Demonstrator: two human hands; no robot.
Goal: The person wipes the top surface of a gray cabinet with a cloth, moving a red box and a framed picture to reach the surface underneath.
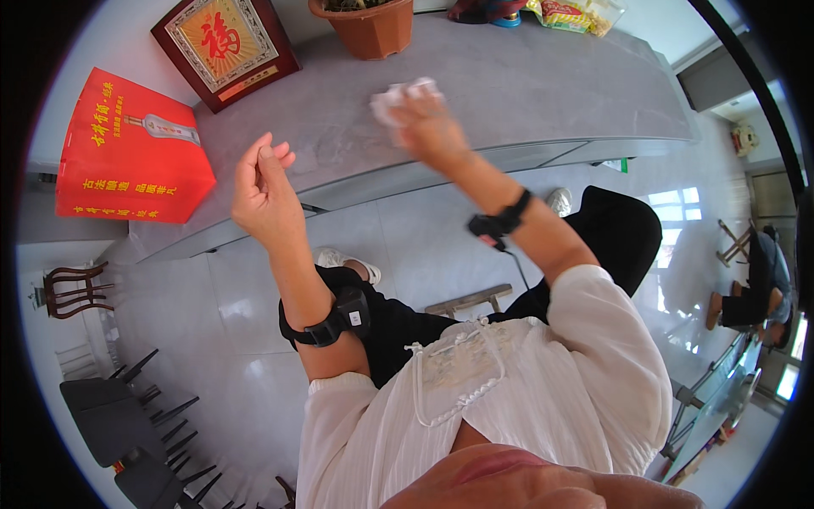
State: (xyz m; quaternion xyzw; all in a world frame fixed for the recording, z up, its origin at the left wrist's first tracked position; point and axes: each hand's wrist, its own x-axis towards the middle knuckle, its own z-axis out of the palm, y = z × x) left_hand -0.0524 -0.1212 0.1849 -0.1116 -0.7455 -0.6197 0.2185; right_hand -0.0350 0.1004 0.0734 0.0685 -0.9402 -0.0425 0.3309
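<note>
A crumpled white cloth or tissue [389, 105] lies under my right hand [427, 124], whose fingers press it on the grey stone-look cabinet top [509, 83]; both are somewhat blurred. My left hand [267, 191] is raised near the cabinet's front edge, its fingers loosely curled and the thumb near the fingertips, with nothing seen in it. To its left stands a red carton [140, 153] with a bottle picture and yellow writing. Behind, a dark-framed plaque [226, 48] with a red character leans by the wall. A terracotta-coloured plant pot [372, 28] stands beyond my right hand.
Food packages [572, 16] and a dark red item [480, 11] sit at the cabinet's back right. A wooden stool [470, 301] is below me. Dark chairs [108, 420] stand at lower left. Another person [760, 280] is seated at far right, near a glass table [712, 407].
</note>
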